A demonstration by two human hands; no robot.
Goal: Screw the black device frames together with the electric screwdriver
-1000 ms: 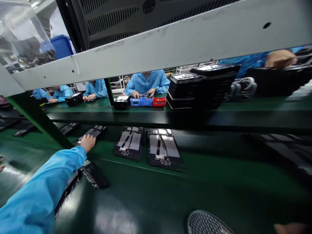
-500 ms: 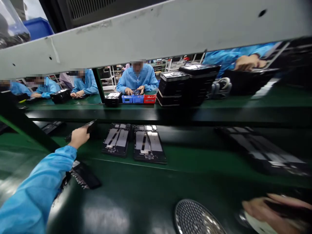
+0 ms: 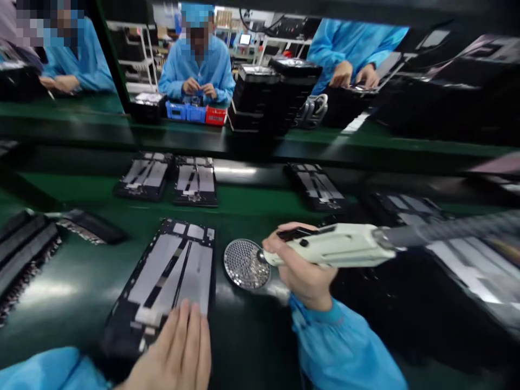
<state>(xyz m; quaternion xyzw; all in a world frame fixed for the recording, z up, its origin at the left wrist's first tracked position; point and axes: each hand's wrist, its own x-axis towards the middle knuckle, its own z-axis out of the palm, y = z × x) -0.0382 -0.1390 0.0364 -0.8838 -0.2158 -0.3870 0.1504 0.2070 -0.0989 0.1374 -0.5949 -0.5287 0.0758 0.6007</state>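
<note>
My left hand [image 3: 179, 349] lies with its fingers straight over the lower part of an opened tablet [image 3: 166, 271], its inside of silvery panels and dark strips facing up. My right hand [image 3: 303, 265] is wrapped round a pale electric screwdriver [image 3: 341, 246], held level, with its cord running off to the right. The screwdriver's tip end is at the right edge of a round perforated screw tray [image 3: 242, 264] with small shiny screws on it. Whether the tip touches a screw is too small to tell.
Several opened tablets, among them one tablet [image 3: 196, 181], lie on the green belt [image 3: 252, 197] behind. Dark parts [image 3: 26, 244] stand in a row at left. More tablets [image 3: 467, 260] are at right. Co-workers in blue sit beyond the shelf edge [image 3: 195, 138].
My left hand has come from the far left, where it held a dark flat device, to the tablet before me. My right hand has moved left with the screwdriver to the tray. The view has shifted.
</note>
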